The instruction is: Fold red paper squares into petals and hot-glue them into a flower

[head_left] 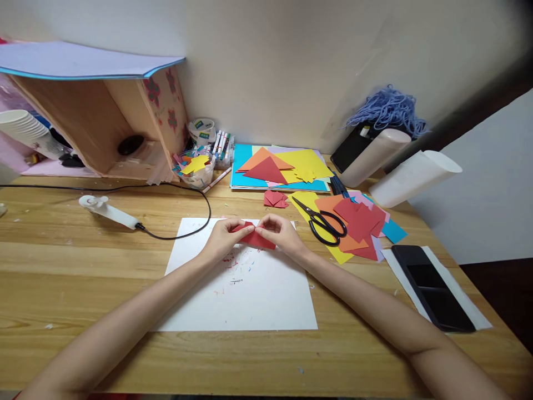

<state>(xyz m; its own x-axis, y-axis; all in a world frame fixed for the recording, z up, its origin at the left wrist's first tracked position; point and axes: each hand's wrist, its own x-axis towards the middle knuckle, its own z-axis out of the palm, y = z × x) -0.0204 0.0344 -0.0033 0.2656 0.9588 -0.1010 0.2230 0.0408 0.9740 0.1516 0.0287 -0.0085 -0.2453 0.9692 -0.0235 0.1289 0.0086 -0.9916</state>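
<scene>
Red paper [259,240] was the thing in hand, though fingers covered a good part of it, so I honestly couldn't make out every fold. Both arms got cut off at the near edge of the view, and the stack of paper cups [20,129] on the far left was cropped too.

The forearms angled in from the near corners, wrists low. Left hand [225,238] and right hand [282,233] nearly met, each pinching the paper between thumb and fingers, with the thumb tips close together around the middle. Couldn't really tell how the outer fingers were curled.

The paper looked plain and matte, wider than tall, with an angled near edge, held over the far part of a white sheet [275,303] specked with red and blue marks. A small folded red piece [275,199] lay just beyond, and black-handled scissors [313,214] sat right of that.
</scene>
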